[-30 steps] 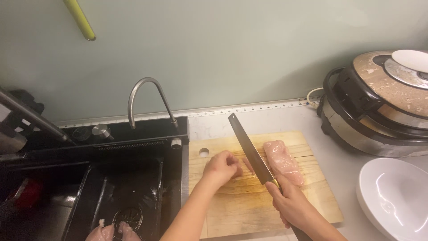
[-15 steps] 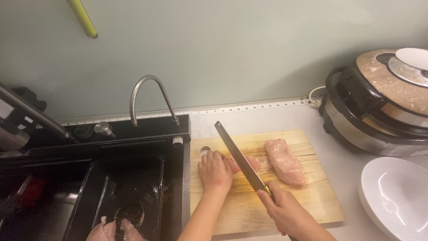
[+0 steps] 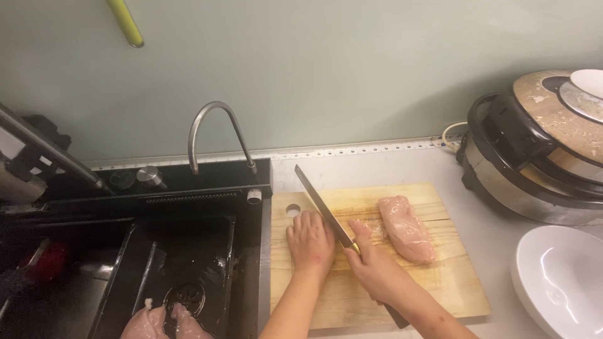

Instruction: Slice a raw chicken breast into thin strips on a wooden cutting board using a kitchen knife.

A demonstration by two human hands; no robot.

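Right hand grips the knife, fingers closed round the handle. Left hand lies flat, fingers spread, on the cutting board, touching the blade's left side. Chicken breast lies right of the blade, apart. Risk: the blade nicks the left fingers, since they sit so close.
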